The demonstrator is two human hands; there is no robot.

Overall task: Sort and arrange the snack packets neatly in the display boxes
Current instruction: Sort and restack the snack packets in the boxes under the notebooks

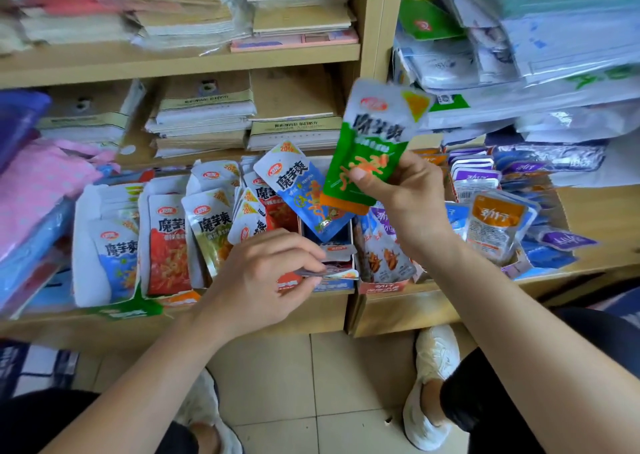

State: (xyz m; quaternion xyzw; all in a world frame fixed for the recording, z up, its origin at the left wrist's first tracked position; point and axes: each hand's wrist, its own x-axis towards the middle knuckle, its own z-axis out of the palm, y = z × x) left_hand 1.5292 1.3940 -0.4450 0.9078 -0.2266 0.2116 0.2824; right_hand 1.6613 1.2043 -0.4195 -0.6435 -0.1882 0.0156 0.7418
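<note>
My right hand [407, 197] holds a green snack packet [372, 142] up above the shelf, thumb pressed on its lower part. A blue packet [304, 190] sticks out just left of it, tilted; whether my hand also holds it I cannot tell. My left hand [266, 273] pinches a thin stack of packets [332, 271] lying flat over a display box [332, 285] at the shelf's front. To the left, display boxes [86, 245] hold upright blue, red [169, 249] and green-yellow packets. Boxes at the right hold purple [474, 176] and orange packets [495, 225].
The boxes stand on a low wooden shelf [433, 311]. Stacks of notebooks [204, 114] and plastic-wrapped paper goods [536, 55] fill the shelves behind and above. Pink and blue wrapped goods [34, 190] lie at the left. Tiled floor and my shoes [436, 360] are below.
</note>
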